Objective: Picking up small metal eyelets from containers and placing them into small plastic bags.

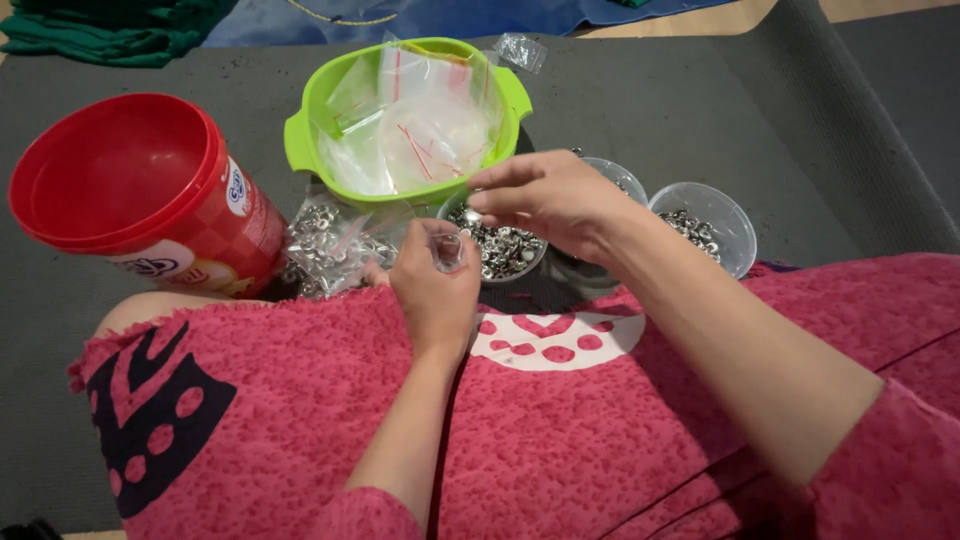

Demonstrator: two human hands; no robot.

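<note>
L hand (432, 285) pinches a small clear bag (447, 250), grip narrow. R hand (545, 200) at 1 o'clock, tips pinched over a tub of metal eyelets (505, 252); can't tell if it holds one. Filled bags (325, 245) lie at 9; empty bags wait in the green bowl (300, 135) at 12. Lots left.

Small clear bag (447, 250): thin glossy plastic film. Eyelets (503, 250): shiny silver metal, in 1 clear smooth plastic tub (530, 262). At 12 o'clock, green bowl (305, 135): glossy plastic. At 9 o'clock, red bucket (130, 185): smooth shiny plastic. Pink garment (600, 430): fuzzy matt cloth. Grey mat (650, 100): matt, fine-textured.
</note>
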